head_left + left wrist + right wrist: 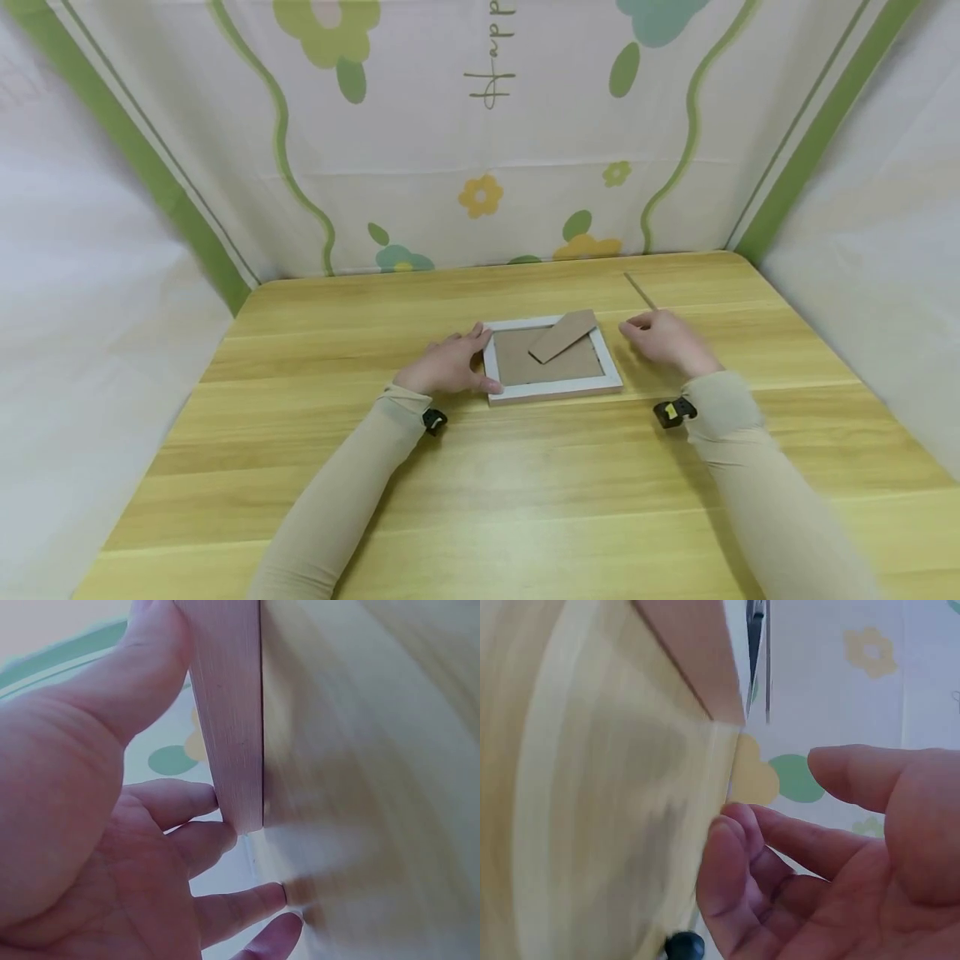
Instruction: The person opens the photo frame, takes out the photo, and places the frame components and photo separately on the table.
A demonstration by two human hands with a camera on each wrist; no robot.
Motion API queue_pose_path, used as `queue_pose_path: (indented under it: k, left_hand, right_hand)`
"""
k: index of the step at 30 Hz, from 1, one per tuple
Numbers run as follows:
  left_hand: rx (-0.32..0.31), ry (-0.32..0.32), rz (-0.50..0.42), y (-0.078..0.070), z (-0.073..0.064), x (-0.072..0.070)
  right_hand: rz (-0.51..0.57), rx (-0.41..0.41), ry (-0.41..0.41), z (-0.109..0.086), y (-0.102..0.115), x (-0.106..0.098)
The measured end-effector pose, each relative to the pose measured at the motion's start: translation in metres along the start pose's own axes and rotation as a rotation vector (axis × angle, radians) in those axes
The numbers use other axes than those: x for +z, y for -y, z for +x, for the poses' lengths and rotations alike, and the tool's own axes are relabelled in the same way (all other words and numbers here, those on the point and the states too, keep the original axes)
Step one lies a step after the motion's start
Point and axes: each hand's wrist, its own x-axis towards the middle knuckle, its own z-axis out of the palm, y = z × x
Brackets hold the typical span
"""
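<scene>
A picture frame (555,389) lies face down on the table, its white border around a brown backing board (513,354). The board's brown easel stand (562,336) slants across it and over the far right edge. At the frame's left side, my left hand (450,365) holds it, thumb at the near corner and fingers toward the far corner. To the right of the frame is my right hand (667,340), fingers loosely bent, thumb apart from them, nothing between them. Beyond it lies a thin stick (640,290), its near end hidden behind the hand.
The wooden table (315,467) meets a flower-printed cloth (420,142) at its back edge, with pale cloth on both sides. A black rounded tip (684,946) shows low in the right wrist view. Each wrist wears a small black device (672,412).
</scene>
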Motion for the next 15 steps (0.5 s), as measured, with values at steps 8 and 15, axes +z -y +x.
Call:
queue_pose_path:
  k: [8,15]
  left_hand:
    - [0.028,-0.052,-0.016,0.001,0.000,0.000]
    - [-0.050,-0.078,0.032,-0.004,-0.004,0.000]
  right_hand:
    - [0.200,0.036,0.076,0.007,0.007,0.022]
    - [0.078,0.023,0.045,0.008,0.013,0.027]
